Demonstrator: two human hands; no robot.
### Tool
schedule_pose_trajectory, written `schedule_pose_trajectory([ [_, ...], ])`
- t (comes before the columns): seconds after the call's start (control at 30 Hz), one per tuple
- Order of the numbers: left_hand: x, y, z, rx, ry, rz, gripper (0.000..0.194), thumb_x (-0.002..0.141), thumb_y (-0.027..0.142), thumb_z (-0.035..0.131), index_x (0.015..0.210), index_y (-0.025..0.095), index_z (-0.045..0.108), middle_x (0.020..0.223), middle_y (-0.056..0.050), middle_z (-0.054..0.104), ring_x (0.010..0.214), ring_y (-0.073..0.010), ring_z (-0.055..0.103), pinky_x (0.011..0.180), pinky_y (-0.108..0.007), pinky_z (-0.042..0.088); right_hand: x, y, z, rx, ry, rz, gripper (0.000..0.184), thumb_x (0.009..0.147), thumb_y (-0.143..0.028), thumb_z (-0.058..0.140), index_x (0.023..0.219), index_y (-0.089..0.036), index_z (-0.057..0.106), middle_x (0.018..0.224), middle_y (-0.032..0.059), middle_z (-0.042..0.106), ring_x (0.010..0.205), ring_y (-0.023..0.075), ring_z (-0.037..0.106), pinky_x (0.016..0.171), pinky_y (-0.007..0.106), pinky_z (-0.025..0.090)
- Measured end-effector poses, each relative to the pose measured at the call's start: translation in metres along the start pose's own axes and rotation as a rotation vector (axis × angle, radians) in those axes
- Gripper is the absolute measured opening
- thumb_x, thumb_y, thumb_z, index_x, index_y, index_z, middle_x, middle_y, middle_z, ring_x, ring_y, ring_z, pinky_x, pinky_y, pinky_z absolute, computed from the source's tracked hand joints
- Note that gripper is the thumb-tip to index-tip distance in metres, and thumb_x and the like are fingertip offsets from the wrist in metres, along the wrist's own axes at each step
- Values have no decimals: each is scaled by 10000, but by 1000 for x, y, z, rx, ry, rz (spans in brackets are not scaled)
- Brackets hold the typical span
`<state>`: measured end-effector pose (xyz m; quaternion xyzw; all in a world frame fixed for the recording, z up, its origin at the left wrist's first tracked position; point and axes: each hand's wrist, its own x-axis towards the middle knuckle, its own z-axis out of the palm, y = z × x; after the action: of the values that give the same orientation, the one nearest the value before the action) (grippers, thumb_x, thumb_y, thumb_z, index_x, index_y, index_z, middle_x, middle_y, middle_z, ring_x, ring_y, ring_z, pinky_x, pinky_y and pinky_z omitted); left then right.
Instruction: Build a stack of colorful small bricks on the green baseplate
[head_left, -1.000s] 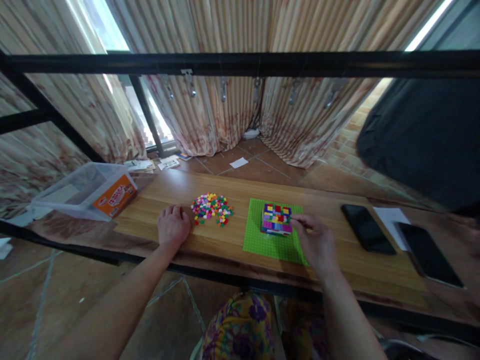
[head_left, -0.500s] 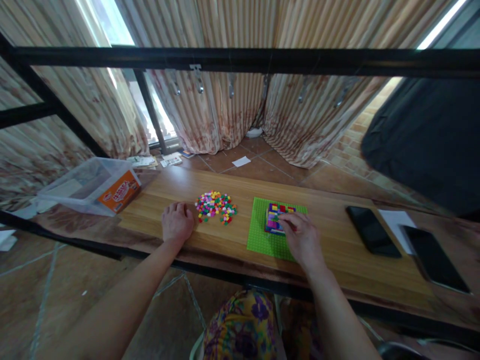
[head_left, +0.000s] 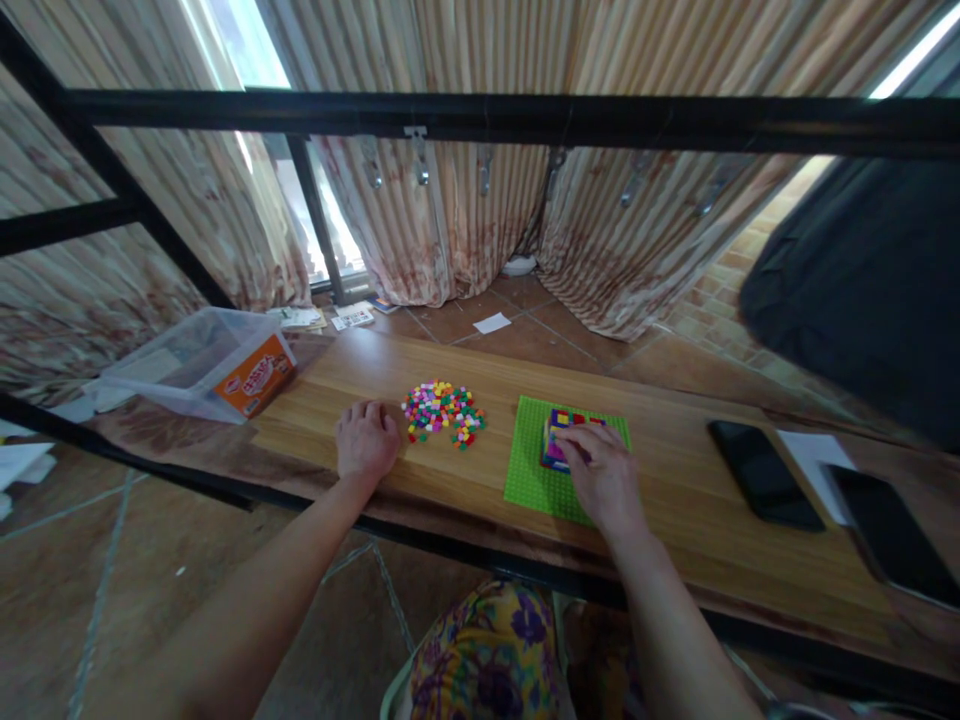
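My right hand (head_left: pixel 606 478) is over the right side of the stack (head_left: pixel 553 452), thumb and forefinger drawn close together and touching down at its top, the other fingers folded in behind. Whether a brick sits between those fingertips I cannot tell (my own knuckles are in the way). My left hand (head_left: pixel 367 440) rests palm down on the board (head_left: pixel 675 470), half open with the fingers loosely bent, just left of the pile (head_left: pixel 442 408); its underside is hidden from me.

The stack stands on the green plate (head_left: pixel 529 475), right of the pile. What shows of it is a low block of many colours: blue, yellow and red along the far edge, purple and pink toward the near left, with a pale band on its left side. My hand covers the rest.

The pile is a loose spread of small bricks in pink, yellow, green, red and white, with a little clump at its near right. A bare strip of board lies between pile and plate, and a wider one runs right from the plate to the nearer phone (head_left: pixel 765 474). The plate's near edge comes close to the board's near edge. The tub (head_left: pixel 196 400) sits beyond the board's left end.
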<state>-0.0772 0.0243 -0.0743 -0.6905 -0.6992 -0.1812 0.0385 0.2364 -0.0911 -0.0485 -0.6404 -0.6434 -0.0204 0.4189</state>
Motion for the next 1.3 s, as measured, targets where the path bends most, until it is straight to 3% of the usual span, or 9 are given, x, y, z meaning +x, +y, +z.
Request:
schedule_pose_trajectory([
  [0.17, 0, 0, 1, -11, -1, 2, 386, 922, 272, 414, 1199, 141, 649, 1242, -163, 659, 1180, -335, 560, 1005, -464, 437, -2, 0, 0, -14, -26, -8, 284, 959, -346, 519, 847, -260, 765, 919, 63, 738, 900, 241, 610, 859, 416, 476],
  [0.47, -1, 1, -1, -14, 0, -16, 367, 922, 272, 427, 1180, 154, 659, 1229, -157, 662, 1161, -330, 570, 987, -462, 446, -6, 4, 4, -63, 49, -6, 250, 936, -350, 567, 848, -276, 788, 938, 63, 703, 919, 240, 575, 845, 415, 484],
  [1.03, -1, -3, 5, -28, 26, -1, 370, 931, 279, 428, 1190, 147, 658, 1236, -149, 659, 1166, -326, 560, 1004, -450, 432, -11, -3, 13, -155, 82, 49, 259, 916, -283, 549, 819, -218, 780, 929, 97, 679, 890, 249, 559, 849, 439, 477],
  [1.3, -2, -1, 4, 0, 12, -9, 347, 935, 268, 436, 1159, 139, 668, 1214, -148, 666, 1144, -325, 563, 983, -449, 437, -13, -10, 2, -18, 348, 34, 216, 942, -334, 586, 934, -211, 763, 946, 78, 718, 922, 221, 642, 879, 409, 505],
])
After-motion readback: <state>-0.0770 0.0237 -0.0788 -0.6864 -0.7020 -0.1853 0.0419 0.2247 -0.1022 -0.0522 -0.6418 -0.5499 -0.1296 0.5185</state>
